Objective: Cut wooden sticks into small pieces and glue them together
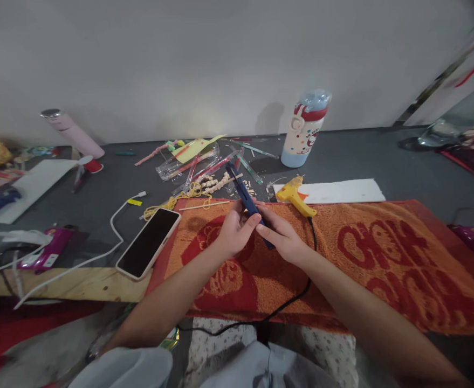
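A long, narrow dark blue stapler (pixel 242 188) is held in both hands above the orange towel, tilted with its far end up and to the left. My left hand (pixel 239 226) is closed around its left side, the thumb lying along it. From the right, my right hand (pixel 279 231) grips the near part, with its thumb close to the other thumb. Fingers cover the middle of the stapler. Just beyond my right hand lies a yellow glue gun (pixel 295 198), its black cord (pixel 313 237) running down over the towel.
The orange and red towel (pixel 342 269) covers the table's front. A phone (pixel 150 242) and white cable (pixel 117 229) lie left. Behind are yellow string (pixel 167 206), small wooden pieces (pixel 216 183), plastic packets, a white strip (pixel 342 190) and a cartoon bottle (pixel 305 132). A pink flask (pixel 75 132) stands farther left.
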Demonstrator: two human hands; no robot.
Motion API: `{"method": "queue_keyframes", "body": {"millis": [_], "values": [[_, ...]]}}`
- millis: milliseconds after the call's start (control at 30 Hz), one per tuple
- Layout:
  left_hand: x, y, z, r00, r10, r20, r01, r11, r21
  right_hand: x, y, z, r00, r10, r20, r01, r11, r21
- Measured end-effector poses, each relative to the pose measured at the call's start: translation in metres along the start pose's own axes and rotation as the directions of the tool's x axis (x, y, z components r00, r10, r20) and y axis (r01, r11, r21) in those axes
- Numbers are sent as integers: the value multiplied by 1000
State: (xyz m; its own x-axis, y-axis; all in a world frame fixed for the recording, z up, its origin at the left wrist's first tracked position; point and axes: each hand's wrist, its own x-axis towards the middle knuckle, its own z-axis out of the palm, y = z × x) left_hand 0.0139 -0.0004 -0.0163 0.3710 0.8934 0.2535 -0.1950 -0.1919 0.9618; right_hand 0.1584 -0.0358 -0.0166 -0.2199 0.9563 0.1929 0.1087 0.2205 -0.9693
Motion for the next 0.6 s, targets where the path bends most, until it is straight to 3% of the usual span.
{"method": "queue_keyframes", "body": {"millis": [200,467,600], "values": [[-2,-1,2,995,31,-98,-24,997,78,-1,4,6,999,19,-33,-19,1000,5],[-3,-2,1,995,20,-98,-16,999,35,-1,2,8,998,3,-61,-3,1000,-5],[2,1,-2,993,-100,-70,96,994,-53,3,1,8,999,28,-47,-27,999,22]]}}
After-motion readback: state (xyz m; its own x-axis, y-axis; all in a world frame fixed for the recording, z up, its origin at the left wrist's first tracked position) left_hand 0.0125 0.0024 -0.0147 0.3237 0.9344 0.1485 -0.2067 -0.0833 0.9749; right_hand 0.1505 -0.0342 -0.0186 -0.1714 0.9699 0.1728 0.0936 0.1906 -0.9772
